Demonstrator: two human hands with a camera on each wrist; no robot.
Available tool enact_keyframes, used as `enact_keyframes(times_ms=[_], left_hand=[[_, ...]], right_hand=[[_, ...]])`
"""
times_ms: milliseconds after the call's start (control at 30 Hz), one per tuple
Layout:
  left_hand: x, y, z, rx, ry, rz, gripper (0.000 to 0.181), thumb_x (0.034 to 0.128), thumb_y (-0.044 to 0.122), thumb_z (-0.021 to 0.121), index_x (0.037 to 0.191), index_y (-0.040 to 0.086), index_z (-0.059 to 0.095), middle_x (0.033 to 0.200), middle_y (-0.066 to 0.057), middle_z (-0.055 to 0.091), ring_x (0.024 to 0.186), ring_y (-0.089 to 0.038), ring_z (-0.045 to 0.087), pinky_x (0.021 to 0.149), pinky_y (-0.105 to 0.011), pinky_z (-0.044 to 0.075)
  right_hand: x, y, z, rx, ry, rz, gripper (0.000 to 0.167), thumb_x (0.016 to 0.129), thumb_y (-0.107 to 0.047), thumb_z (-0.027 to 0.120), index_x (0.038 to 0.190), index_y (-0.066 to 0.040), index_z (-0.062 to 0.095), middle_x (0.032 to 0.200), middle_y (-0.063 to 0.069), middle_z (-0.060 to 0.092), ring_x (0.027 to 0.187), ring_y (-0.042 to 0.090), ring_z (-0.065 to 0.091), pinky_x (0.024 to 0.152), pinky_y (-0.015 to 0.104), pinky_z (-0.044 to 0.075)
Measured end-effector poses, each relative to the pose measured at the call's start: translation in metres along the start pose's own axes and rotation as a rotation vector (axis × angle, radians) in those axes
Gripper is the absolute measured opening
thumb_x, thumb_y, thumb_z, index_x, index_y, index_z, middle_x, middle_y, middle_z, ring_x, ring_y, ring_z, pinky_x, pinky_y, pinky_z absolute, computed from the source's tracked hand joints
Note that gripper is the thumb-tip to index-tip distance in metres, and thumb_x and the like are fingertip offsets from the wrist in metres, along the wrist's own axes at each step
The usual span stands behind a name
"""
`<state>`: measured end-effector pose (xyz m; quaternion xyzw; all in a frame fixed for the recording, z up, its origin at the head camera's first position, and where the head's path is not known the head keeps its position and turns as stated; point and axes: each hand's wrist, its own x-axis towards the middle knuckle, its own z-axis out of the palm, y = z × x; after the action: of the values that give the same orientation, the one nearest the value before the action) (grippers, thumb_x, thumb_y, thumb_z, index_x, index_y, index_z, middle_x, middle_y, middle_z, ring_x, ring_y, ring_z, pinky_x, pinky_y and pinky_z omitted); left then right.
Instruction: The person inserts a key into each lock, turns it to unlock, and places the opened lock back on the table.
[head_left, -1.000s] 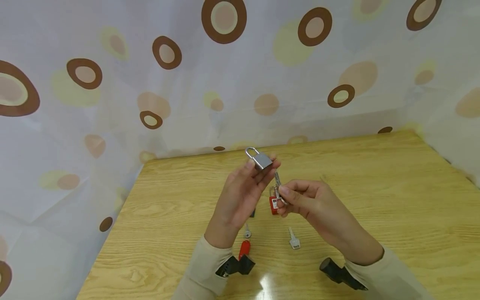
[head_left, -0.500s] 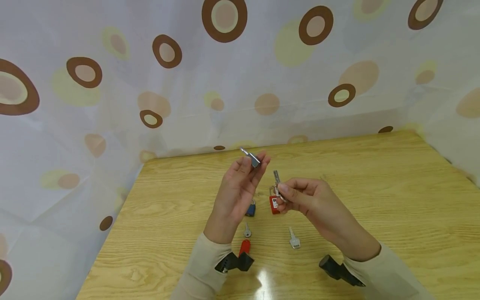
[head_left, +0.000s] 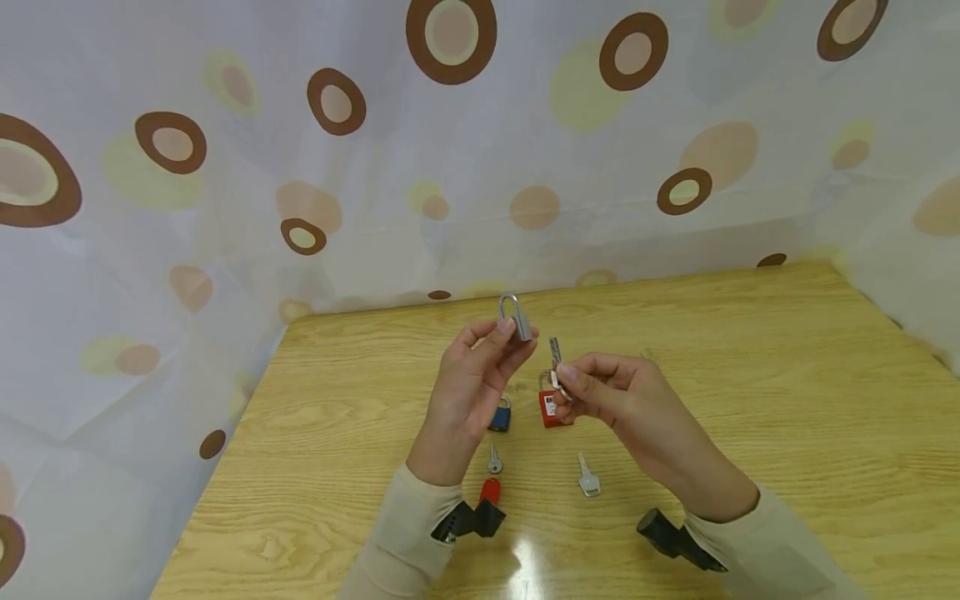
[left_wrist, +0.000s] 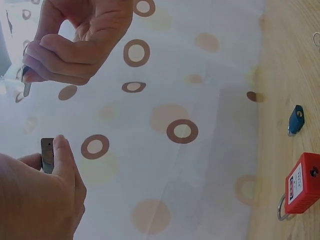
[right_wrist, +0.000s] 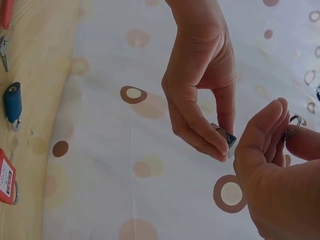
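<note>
My left hand (head_left: 467,387) pinches a silver padlock (head_left: 522,327) between thumb and fingers, its shackle pointing up in the head view. The left wrist view shows the bottom end of this padlock (left_wrist: 47,154) facing my other hand. My right hand (head_left: 637,410) pinches a silver key (head_left: 555,352) with its blade upward. A metal key ring (right_wrist: 294,128) shows at those fingers in the right wrist view. Padlock and key are raised above the table and apart from each other, a small gap between them. Part of the key is hidden by the right fingers.
On the wooden table (head_left: 750,375) lie a blue padlock (head_left: 499,418), a red padlock (head_left: 550,410) partly behind my right fingers, a small key (head_left: 494,461) with a red tag (head_left: 490,490), and a loose silver key (head_left: 588,477). A patterned curtain (head_left: 480,167) stands behind.
The silver padlock has been turned in my left fingers, from tilted to shackle-up. My left hand has drawn slightly left, away from the key. The right hand has barely moved.
</note>
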<state>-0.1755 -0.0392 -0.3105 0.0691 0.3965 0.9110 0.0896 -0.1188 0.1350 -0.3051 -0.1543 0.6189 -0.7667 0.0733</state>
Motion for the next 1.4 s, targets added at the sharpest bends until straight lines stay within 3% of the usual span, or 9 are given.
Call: enact_keyframes(times_ms=[167,367,633,967,1400], left_hand=[[-0.001,0.001,0.001,0.028,0.021,-0.012,0.019,0.0969,-0.003,0.052,0.088,0.005,0.066,0.089,-0.007,0.068,0.086,-0.019,0.070,0.086,-0.032,0.053],[-0.006,0.001,0.005,0.059,0.040,0.013,0.012,0.0950,-0.002,0.056,0.085,0.003,0.060,0.097,-0.012,0.066,0.088,-0.021,0.071,0.086,-0.033,0.052],[-0.015,-0.002,0.012,0.164,0.019,0.078,0.012,0.0923,0.000,0.062,0.086,0.004,0.052,0.091,-0.012,0.068,0.085,-0.022,0.071,0.081,-0.034,0.055],[-0.019,-0.004,0.012,0.251,0.012,0.133,0.014,0.0919,0.001,0.062,0.084,0.005,0.052,0.091,-0.012,0.067,0.085,-0.022,0.071,0.082,-0.035,0.055],[-0.020,-0.005,0.014,0.258,-0.001,0.171,0.018,0.0900,-0.001,0.064,0.083,0.005,0.049,0.094,-0.014,0.065,0.086,-0.025,0.071,0.087,-0.040,0.053]], right_hand=[[0.001,0.003,0.001,-0.049,0.034,-0.008,0.014,0.096,-0.014,0.061,0.087,-0.008,0.070,0.077,-0.001,0.065,0.071,0.015,0.063,0.075,0.035,0.055],[0.004,0.008,0.003,-0.147,0.049,0.000,0.015,0.093,-0.014,0.065,0.082,-0.005,0.068,0.074,0.001,0.067,0.071,0.020,0.066,0.072,0.035,0.056],[0.005,0.011,0.007,-0.136,0.042,0.023,0.015,0.092,-0.014,0.066,0.080,-0.008,0.070,0.075,0.001,0.068,0.070,0.016,0.067,0.071,0.035,0.056],[0.005,0.012,0.009,-0.139,0.053,0.031,0.017,0.094,-0.015,0.064,0.082,-0.005,0.069,0.076,0.001,0.067,0.071,0.017,0.066,0.071,0.035,0.056],[0.006,0.018,0.010,-0.138,0.104,0.025,0.019,0.094,-0.017,0.065,0.082,-0.002,0.067,0.075,0.000,0.066,0.070,0.016,0.066,0.072,0.035,0.056]])
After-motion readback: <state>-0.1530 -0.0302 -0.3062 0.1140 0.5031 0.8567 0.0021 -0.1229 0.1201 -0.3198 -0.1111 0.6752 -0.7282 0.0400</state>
